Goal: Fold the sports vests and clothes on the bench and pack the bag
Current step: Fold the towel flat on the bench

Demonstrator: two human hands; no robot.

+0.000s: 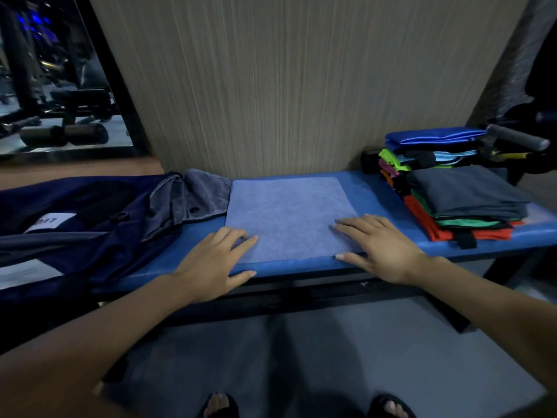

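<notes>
A folded light-blue towel (286,215) lies flat in the middle of the blue bench (370,191). My left hand (214,263) rests flat on its near left corner, fingers straight. My right hand (379,248) lies flat on its near right corner, thumb along the front edge. A dark navy bag (90,224) lies open on the bench's left end, its grey lining flap (196,197) beside the towel. On the right end sit two piles: folded clothes (464,203) with a dark grey piece on top, and behind it coloured vests (428,149) topped by shiny blue fabric.
A wood-grain wall panel (286,79) rises right behind the bench. A mirror (57,76) at the left shows gym equipment. A padded machine handle (518,137) juts out at the far right. Grey floor (301,357) and my sandalled feet lie below the bench.
</notes>
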